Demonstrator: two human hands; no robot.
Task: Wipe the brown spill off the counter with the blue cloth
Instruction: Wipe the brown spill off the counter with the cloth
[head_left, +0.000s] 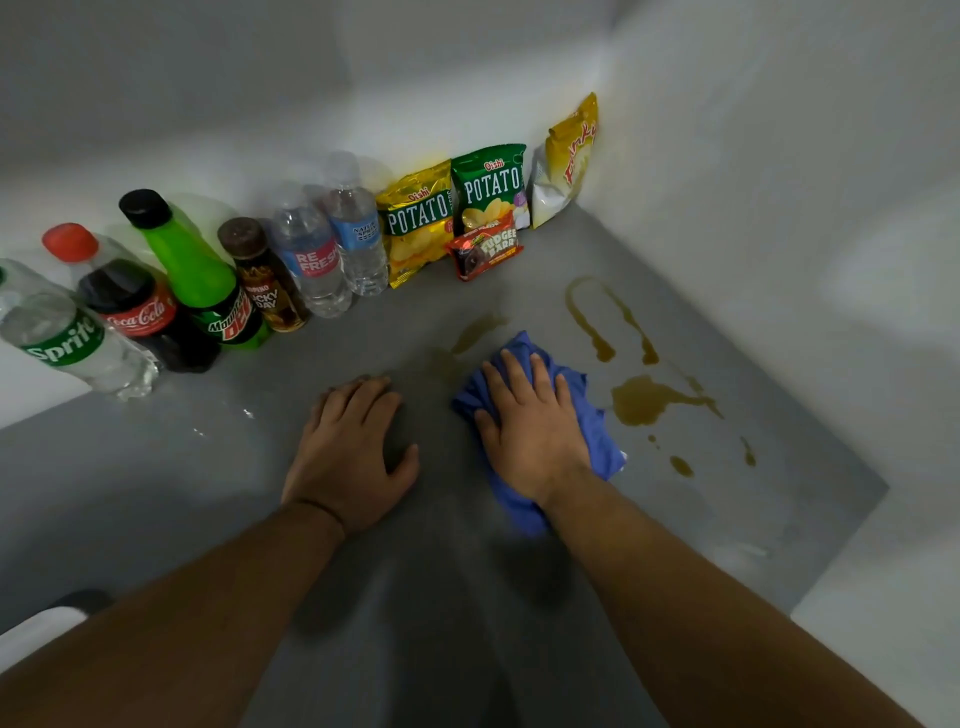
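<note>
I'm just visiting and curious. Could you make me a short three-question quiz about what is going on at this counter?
1. True or false: the right hand presses flat on the blue cloth.
2. Which hand rests bare on the counter? A) left hand B) right hand
3. Fill in: the biggest brown puddle lies to the ____ of the cloth.

Key
1. True; the palm lies on top of the cloth.
2. A; the left hand holds nothing.
3. Right; more brown streaks lie further back, short of the snack bags, and none has been wiped yet.
</note>
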